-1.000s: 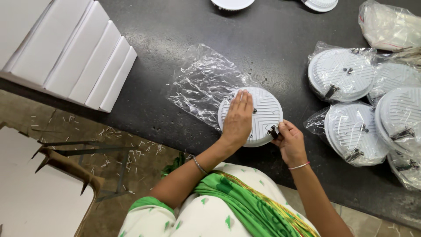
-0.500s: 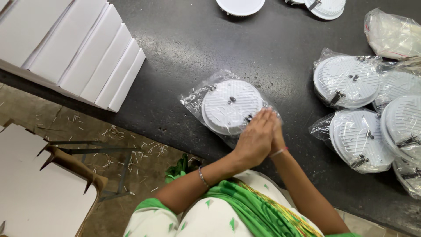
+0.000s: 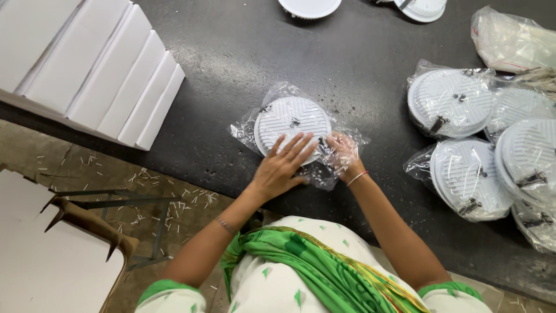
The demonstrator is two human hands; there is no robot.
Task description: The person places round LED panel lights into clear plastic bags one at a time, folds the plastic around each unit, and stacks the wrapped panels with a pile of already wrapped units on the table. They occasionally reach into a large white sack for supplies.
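Observation:
A round white ribbed light fitting (image 3: 289,120) lies inside a clear plastic bag (image 3: 249,130) on the black table (image 3: 231,58). My left hand (image 3: 281,168) rests flat on the near edge of the bagged fitting, fingers spread. My right hand (image 3: 341,153) is partly under the loose plastic at the bag's open right end, next to the fitting's metal clip.
A row of flat white boxes (image 3: 92,69) leans at the left on the table. Several bagged white fittings (image 3: 463,139) are piled at the right. Two unbagged fittings (image 3: 310,7) sit at the far edge. A wooden frame (image 3: 75,217) stands below left, on a littered floor.
The fitting lay on top of the open bag; it has gone inside the bag. My hands pressed together at its near edge, then spread, the left flat on it, the right into the plastic.

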